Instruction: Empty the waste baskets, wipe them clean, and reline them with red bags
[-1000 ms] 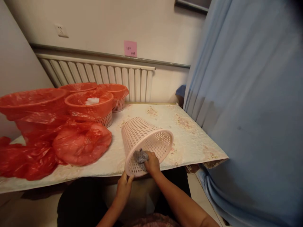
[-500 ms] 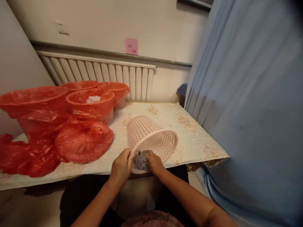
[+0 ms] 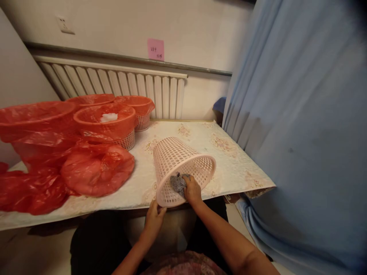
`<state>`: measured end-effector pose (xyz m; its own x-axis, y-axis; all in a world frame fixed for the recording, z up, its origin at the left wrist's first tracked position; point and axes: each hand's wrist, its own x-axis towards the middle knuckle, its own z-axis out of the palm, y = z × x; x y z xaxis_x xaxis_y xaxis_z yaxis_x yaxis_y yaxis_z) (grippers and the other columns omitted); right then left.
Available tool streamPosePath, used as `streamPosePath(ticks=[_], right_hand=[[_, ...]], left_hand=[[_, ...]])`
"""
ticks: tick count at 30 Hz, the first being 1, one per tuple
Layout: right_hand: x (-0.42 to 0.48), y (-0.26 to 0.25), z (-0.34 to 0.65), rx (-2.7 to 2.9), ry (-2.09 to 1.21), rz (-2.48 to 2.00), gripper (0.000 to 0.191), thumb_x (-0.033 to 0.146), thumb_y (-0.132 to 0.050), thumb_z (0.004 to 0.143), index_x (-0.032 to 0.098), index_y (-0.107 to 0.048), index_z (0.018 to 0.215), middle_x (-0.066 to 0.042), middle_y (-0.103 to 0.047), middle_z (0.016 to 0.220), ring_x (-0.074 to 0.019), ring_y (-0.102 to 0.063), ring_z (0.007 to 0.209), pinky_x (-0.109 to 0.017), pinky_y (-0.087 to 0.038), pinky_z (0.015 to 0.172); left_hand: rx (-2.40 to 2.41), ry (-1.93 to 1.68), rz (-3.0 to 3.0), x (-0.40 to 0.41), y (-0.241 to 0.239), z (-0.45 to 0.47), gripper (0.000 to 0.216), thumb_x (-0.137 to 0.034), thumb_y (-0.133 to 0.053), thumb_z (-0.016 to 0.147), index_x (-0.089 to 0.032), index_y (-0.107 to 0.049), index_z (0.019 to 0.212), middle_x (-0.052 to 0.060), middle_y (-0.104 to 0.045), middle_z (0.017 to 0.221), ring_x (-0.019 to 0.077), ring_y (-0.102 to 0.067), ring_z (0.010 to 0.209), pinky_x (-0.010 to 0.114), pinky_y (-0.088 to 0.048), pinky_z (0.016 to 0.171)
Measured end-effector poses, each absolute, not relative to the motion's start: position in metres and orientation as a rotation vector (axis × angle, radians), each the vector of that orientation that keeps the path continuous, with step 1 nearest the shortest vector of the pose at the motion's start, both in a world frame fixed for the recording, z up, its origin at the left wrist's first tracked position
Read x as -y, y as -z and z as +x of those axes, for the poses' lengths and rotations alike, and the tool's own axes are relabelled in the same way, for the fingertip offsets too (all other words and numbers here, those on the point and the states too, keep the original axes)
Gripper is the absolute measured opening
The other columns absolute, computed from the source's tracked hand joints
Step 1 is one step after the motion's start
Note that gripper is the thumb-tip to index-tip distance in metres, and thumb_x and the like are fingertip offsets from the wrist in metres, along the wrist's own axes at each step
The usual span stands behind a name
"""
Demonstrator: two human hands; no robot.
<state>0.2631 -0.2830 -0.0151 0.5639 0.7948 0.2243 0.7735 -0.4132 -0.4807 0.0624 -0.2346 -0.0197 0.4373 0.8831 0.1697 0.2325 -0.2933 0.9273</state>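
Our right hand (image 3: 192, 191) was closed around a bunched gray cloth (image 3: 177, 184), held just inside the mouth of a pink basket (image 3: 171, 153). Our left hand (image 3: 153, 220) was at the lower left part of that basket's rim, thumb and fingers near one another; we could not tell whether they pinched the edge or only steadied it. The basket lay on its side on the flowered table cover (image 3: 237, 172), near the front edge, its mouth turned toward us and a little to the right. We judged the step in hand to be wiping the inside near the rim, though the fingers and cloth hid just where any contact was. The next move, as we read it, called for pressing the cloth to the inner wall while the left hand braced the rim, then turning the basket to reach other parts; a round basket on its side could easily roll if poorly steadied. Farther out, on our left and apart from the basket, lay a rounded heap of red plastic (image 3: 97, 172), with crumpled red bags (image 3: 34, 194) beside it. Behind these stood upright red-lined baskets (image 3: 106, 130), the front one holding something white (image 3: 109, 117). Beyond them we saw a radiator (image 3: 126, 84), a pink note (image 3: 156, 49) above it, and, off to our right, a blue curtain (image 3: 289, 126).
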Motion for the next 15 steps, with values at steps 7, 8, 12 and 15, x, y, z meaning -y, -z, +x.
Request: streamPosePath(ticks=[7, 8, 12, 15], right_hand=[[0.261, 0.006, 0.249, 1.063, -0.383, -2.015, 0.035, 0.014, -0.051, 0.073, 0.019, -0.066, 0.104, -0.004, -0.069, 0.09, -0.0188, -0.063, 0.084, -0.026, -0.048, 0.074], [0.257, 0.004, 0.242, 1.071, -0.409, -1.991, 0.032, 0.015, -0.05, 0.074, 0.018, -0.066, 0.102, -0.002, -0.069, 0.086, -0.0175, -0.064, 0.08, -0.024, -0.048, 0.07], [0.252, 0.002, 0.216, 1.12, -0.41, -1.921, 0.029, 0.019, -0.048, 0.079, 0.018, -0.062, 0.104, -0.003, -0.068, 0.09, -0.0161, -0.063, 0.082, -0.023, -0.049, 0.072], [0.263, 0.003, 0.217, 1.209, -0.361, -1.913, 0.036, 0.016, -0.054, 0.073, 0.019, -0.062, 0.108, -0.006, -0.065, 0.102, -0.0191, -0.06, 0.092, -0.027, -0.047, 0.083]], left_hand=[[-0.879, -0.854, 1.897, 0.231, 0.002, 0.07, 0.023, -0.036, -0.047, 0.083, -0.017, -0.061, 0.086, 0.005, -0.067, 0.083, 0.0209, -0.062, 0.078, 0.033, -0.049, 0.074], [-0.858, -0.891, 1.939, 0.231, -0.004, 0.07, 0.022, -0.036, -0.046, 0.085, -0.018, -0.059, 0.081, 0.003, -0.064, 0.076, 0.0191, -0.06, 0.073, 0.031, -0.048, 0.07], [-0.774, -1.032, 2.105, 0.229, -0.033, 0.067, 0.02, -0.032, -0.044, 0.09, -0.019, -0.054, 0.078, -0.001, -0.056, 0.068, 0.015, -0.054, 0.064, 0.026, -0.044, 0.063], [-0.744, -1.082, 2.246, 0.224, -0.057, 0.063, 0.017, -0.03, -0.044, 0.092, -0.019, -0.056, 0.085, 0.0, -0.057, 0.073, 0.015, -0.055, 0.067, 0.026, -0.043, 0.065]])
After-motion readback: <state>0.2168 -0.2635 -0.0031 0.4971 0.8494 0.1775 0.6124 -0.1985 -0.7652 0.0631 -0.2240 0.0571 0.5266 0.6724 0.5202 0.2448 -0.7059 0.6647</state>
